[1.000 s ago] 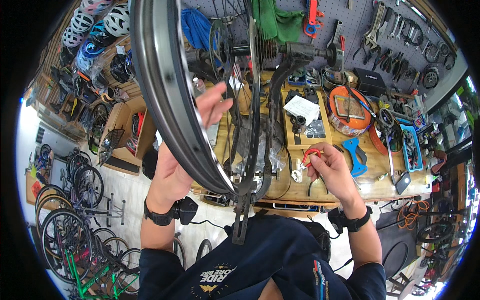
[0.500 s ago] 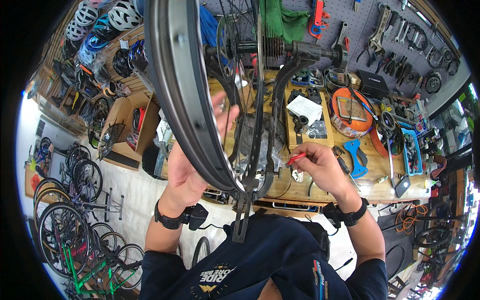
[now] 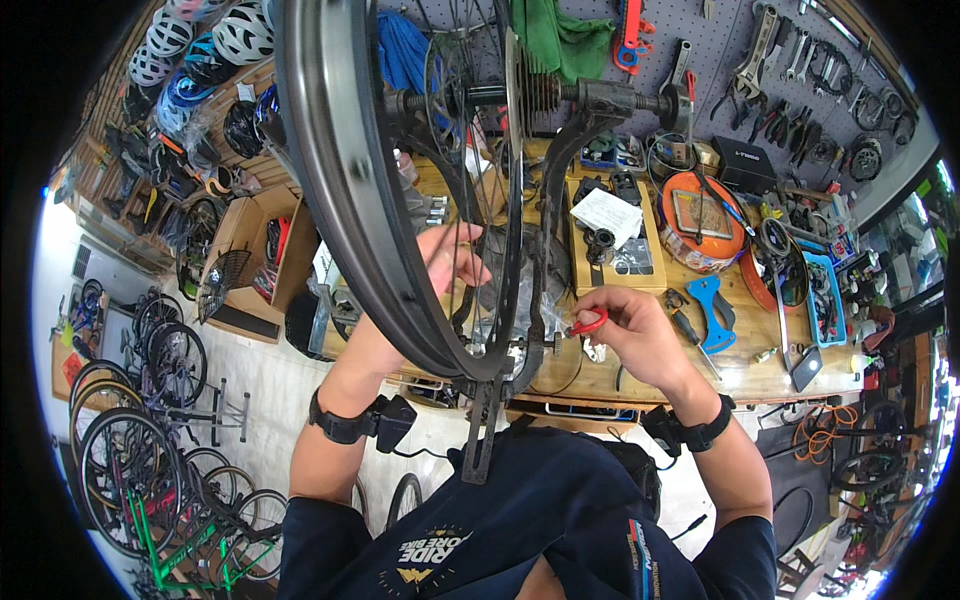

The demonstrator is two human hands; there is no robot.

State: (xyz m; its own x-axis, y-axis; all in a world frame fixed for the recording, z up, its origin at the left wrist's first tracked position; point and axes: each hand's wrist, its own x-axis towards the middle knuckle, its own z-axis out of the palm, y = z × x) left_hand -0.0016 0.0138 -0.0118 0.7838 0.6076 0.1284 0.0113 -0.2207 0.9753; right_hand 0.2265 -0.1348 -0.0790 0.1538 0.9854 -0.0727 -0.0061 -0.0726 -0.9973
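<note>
While the wheel (image 3: 345,190) stands upright in a truing stand (image 3: 545,300) above the workbench (image 3: 740,350), the left hand (image 3: 440,265) reaches behind its rim, fingers spread among the spokes (image 3: 480,230), gripping nothing that I can make out. Just right of the stand, the right hand (image 3: 630,335) pinches a small red spoke key (image 3: 588,322) near the rim's lowest part. An orange tray (image 3: 705,250) and blue tool (image 3: 715,310) lie on the bench beyond
</note>
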